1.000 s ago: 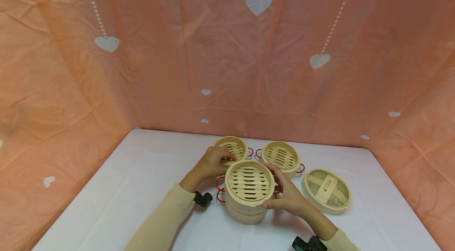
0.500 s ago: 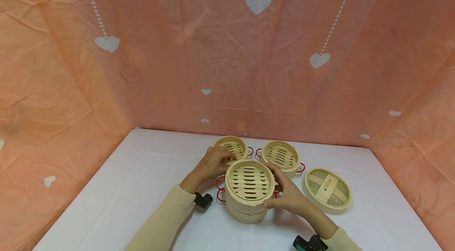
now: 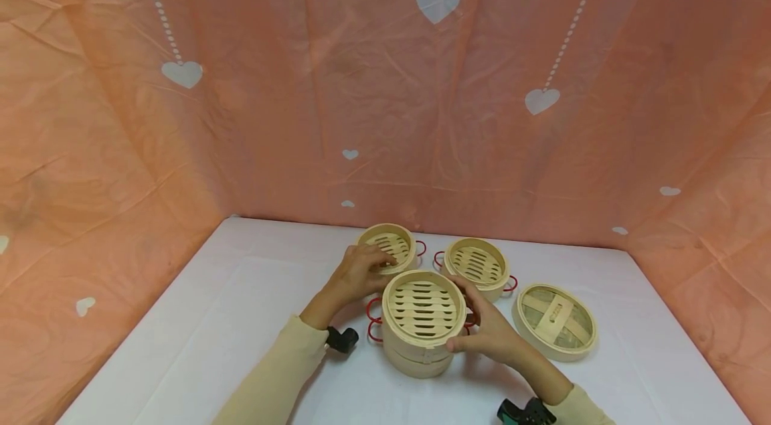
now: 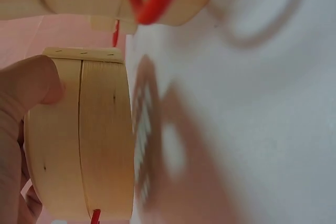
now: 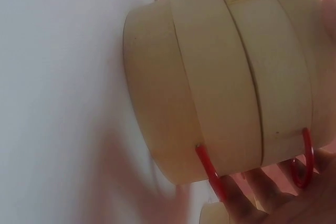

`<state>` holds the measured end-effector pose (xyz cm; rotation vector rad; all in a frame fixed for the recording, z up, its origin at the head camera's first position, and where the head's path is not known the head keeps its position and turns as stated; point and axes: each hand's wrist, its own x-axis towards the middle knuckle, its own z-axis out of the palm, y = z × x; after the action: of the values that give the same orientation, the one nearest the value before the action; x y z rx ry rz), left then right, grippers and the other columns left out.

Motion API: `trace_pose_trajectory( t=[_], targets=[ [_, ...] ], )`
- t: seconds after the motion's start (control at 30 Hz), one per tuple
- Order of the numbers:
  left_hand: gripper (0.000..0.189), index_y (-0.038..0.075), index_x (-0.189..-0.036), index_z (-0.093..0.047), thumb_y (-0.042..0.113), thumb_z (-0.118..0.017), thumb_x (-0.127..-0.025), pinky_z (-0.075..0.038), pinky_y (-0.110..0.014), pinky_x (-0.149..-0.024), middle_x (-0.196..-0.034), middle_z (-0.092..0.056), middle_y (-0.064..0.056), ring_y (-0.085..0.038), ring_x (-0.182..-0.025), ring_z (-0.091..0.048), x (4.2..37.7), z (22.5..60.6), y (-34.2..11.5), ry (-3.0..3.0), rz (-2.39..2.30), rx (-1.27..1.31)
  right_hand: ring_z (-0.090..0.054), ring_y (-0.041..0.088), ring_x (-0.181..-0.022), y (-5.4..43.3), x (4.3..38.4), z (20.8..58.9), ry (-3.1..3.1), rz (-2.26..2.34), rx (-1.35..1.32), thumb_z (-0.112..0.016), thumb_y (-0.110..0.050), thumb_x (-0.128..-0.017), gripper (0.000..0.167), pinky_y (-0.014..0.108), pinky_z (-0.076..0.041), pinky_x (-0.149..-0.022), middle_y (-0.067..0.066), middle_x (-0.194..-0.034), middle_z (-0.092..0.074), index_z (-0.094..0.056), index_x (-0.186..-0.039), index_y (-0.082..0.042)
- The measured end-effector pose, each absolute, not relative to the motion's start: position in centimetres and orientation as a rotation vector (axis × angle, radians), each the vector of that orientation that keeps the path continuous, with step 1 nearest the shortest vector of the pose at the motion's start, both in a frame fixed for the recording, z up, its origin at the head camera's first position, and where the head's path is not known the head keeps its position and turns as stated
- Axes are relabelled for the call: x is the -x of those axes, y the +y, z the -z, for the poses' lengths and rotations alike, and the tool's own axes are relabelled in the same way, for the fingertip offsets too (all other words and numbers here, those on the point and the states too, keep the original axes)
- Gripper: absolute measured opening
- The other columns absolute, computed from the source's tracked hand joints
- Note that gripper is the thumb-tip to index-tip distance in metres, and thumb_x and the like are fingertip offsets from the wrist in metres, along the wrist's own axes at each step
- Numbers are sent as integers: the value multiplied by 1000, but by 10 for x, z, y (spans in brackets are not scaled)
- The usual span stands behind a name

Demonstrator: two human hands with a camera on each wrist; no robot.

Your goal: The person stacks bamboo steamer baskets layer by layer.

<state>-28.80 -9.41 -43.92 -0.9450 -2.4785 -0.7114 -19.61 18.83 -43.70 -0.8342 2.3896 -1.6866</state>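
Observation:
My left hand [image 3: 357, 272] grips the near left rim of a bamboo steamer basket [image 3: 390, 244] at the back left. In the left wrist view the thumb presses the wall of that basket [image 4: 105, 140], and its slatted shadow falls on the cloth beside it. Two steamer tiers with red loop handles form a stack [image 3: 418, 351] in front. Around its right side curls my right hand [image 3: 490, 331], thumb at the front, fingers by the handles. The right wrist view shows the stacked tiers [image 5: 220, 77] standing on the table, with fingers [image 5: 268, 187] beneath the red loops.
Another slatted steamer basket [image 3: 478, 264] stands behind the stack to the right. A round woven bamboo lid [image 3: 555, 321] lies at the right. White cloth covers the table [image 3: 199, 318], and a pink curtain [image 3: 271, 144] with hearts hangs behind.
The left hand and the basket it grips have shifted slightly back and to the left in the head view. My right hand and the stack have stayed in place.

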Motion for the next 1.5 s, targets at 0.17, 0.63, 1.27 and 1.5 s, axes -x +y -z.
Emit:
trace_pose_trajectory(
  t=[0.17,0.63,1.27,1.5],
  targets=[
    [24,22,-97,-72,27,-81,-75,-37,-40,-85,-86,-63,7,-10,-84,-56,286,435,-97,-2458,732,924,-52,9,-95,189,196,438,2388,1688,839,-86,-29,-69,102,29,-46,-67,21,-132,-51,-27,-149,-9],
    [28,19,-97,-72,15,-78,-70,-36,-40,-81,-92,-67,3,-16,-92,-59,285,423,-106,-2395,732,924,-51,9,-91,190,197,441,2401,1689,822,-87,-29,-68,103,27,-44,-66,21,-130,-52,-28,-149,-10],
    [29,16,-98,-73,12,-75,-69,-36,-42,-83,-94,-69,1,-17,-93,-60,286,410,-113,-2384,751,901,-51,8,-91,191,198,442,2400,1695,841,-87,-28,-68,102,28,-45,-66,19,-129,-52,-28,-149,-9],
    [29,16,-97,-73,11,-75,-69,-37,-44,-84,-90,-67,0,-17,-91,-59,285,404,-114,-2369,738,898,-51,9,-90,191,198,442,2395,1688,859,-86,-29,-69,101,27,-44,-64,20,-130,-51,-28,-149,-11]
  ],
)
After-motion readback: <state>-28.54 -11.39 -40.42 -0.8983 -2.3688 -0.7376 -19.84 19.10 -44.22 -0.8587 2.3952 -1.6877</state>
